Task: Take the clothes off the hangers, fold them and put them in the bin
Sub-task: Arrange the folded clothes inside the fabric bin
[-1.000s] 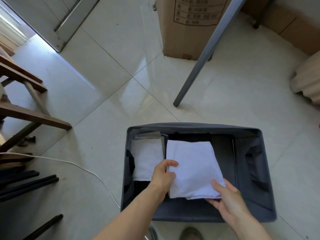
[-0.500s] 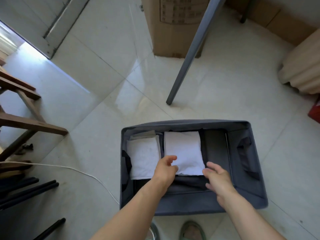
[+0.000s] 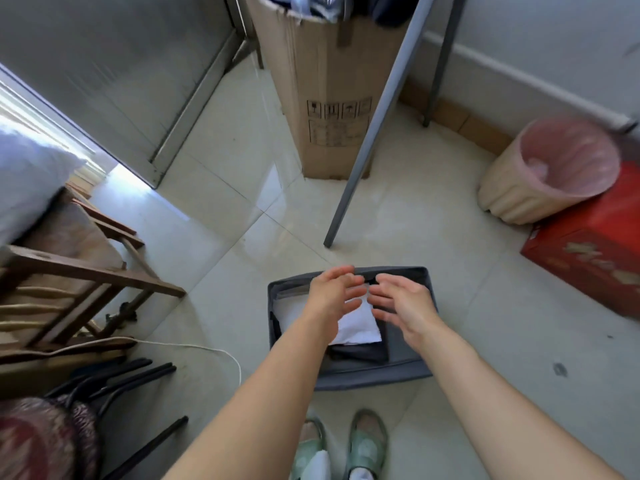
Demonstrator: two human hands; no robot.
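head view: left hand (image 3: 333,296) and right hand (image 3: 403,306) have lifted out of the bin (image 3: 374,374), loose and empty, the folded white garment (image 3: 358,329) left inside, so that piece looks done.

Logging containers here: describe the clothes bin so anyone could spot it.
Start at the tall cardboard box; the slanted grey pole beside it lands just beyond the bin. It is dark grey fabric, rectangular, holding folded white cloth, unlike the round beige basket with pink liner.

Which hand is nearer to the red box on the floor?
Right. The right hand is over the bin, toward the red box; the left hand is beyond it, farther away.
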